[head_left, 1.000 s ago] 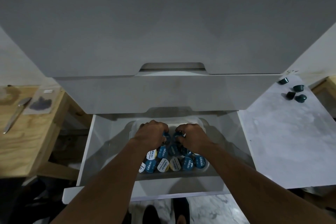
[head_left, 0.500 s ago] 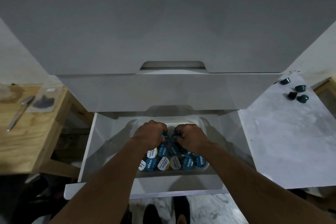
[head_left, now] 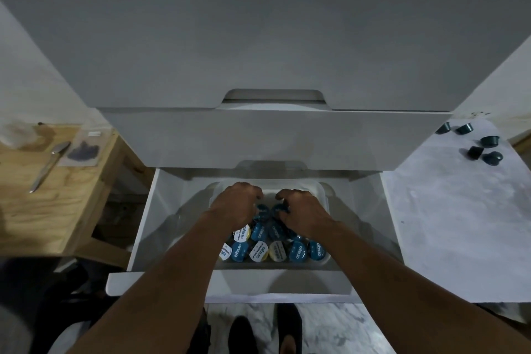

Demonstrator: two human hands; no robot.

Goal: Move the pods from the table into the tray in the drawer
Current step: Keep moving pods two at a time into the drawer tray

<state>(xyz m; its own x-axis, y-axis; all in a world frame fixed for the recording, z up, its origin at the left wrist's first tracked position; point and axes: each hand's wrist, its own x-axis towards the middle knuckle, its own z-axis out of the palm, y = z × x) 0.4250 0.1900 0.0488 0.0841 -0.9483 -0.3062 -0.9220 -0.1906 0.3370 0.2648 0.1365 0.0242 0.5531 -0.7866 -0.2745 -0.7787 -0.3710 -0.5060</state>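
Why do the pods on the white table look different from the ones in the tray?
On the table, the loose pods lie scattered and apart, some tipped on their sides; in the tray, the packed pods sit close together in rows. The loose pods show only dark teal bodies; the packed pods face lids upward, blue or cream, with writing. Both look like the same sort of small round pod.

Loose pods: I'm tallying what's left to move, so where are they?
In the head view, five dark pods lie at far right on the white table, beside the cabinet.
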